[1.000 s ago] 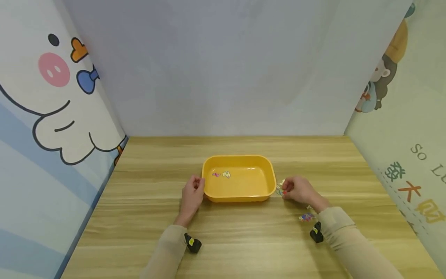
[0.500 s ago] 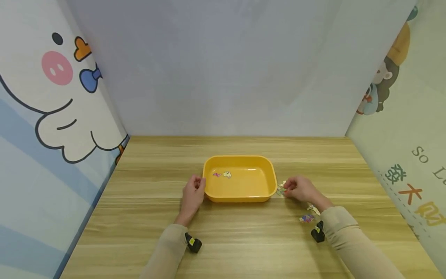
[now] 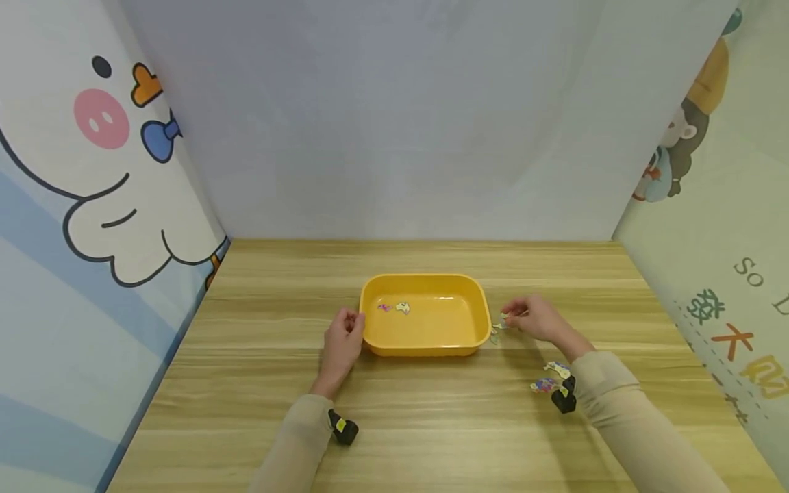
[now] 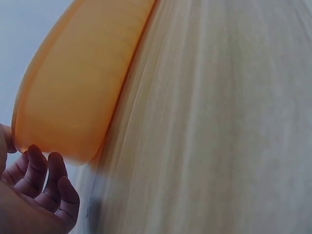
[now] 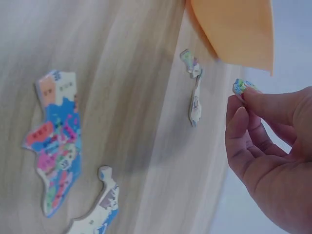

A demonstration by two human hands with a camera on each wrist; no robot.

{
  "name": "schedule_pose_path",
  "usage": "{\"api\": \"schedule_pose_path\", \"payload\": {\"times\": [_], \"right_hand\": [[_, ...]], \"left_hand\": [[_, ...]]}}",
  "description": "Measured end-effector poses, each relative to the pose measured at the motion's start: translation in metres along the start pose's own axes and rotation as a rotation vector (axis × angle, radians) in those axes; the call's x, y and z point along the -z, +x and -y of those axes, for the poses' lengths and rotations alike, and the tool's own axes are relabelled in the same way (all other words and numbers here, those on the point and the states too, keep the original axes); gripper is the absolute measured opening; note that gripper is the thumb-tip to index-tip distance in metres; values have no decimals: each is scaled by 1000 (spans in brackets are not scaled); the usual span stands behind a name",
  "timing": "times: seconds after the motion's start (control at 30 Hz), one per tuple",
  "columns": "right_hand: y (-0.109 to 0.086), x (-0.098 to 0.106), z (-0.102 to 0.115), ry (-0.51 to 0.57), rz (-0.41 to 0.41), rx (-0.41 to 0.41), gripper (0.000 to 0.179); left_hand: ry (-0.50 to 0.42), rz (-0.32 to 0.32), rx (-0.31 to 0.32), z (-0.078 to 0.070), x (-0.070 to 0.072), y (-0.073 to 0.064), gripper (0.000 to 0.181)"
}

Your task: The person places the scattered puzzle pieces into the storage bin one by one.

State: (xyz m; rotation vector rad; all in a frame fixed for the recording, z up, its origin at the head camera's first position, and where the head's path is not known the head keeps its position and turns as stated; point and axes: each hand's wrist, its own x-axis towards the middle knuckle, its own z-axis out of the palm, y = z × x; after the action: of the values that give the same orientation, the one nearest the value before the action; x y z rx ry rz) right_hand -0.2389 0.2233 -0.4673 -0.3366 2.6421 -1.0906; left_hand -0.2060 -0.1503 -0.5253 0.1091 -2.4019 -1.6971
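My left hand (image 3: 342,342) holds the left rim of a yellow plastic tub (image 3: 425,352); the left wrist view shows the thumb at the rim and curled fingers against the outer wall. To the right of the tub, my right hand (image 3: 537,319) pinches a small printed puzzle piece (image 5: 238,87) between thumb and fingers, mostly covered by them. Below that hand, a slim pale puzzle piece (image 5: 195,105) and a greenish one (image 5: 186,59) lie on the table by the tub's right end. Inside the tub are a pink-purple piece (image 3: 385,308) and a whitish piece (image 3: 403,308).
Near the right wrist lie a multicoloured puzzle piece (image 5: 62,141) and a curved white-and-blue one (image 5: 103,208). The wood-grain table (image 3: 431,431) ends at a plain pale backdrop (image 3: 394,137), with cartoon-printed sheets at both sides. A black camera (image 3: 564,397) sits on the right wrist.
My right hand has lifted a puzzle piece off the small group beside the tub and shifted slightly away from me. The left hand stays on the rim.
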Motion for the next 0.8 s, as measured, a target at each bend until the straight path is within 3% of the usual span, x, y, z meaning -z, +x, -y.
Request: {"api": "schedule_pose_path", "payload": {"times": [0.5,0.8], "right_hand": [[14,13,24,-18,-47,-1,18],[22,14,39,-10,-24,25,23]], "left_hand": [[-4,11,10,0,3,-2,17],[-1,5,12,-1,2,0,16]]}}
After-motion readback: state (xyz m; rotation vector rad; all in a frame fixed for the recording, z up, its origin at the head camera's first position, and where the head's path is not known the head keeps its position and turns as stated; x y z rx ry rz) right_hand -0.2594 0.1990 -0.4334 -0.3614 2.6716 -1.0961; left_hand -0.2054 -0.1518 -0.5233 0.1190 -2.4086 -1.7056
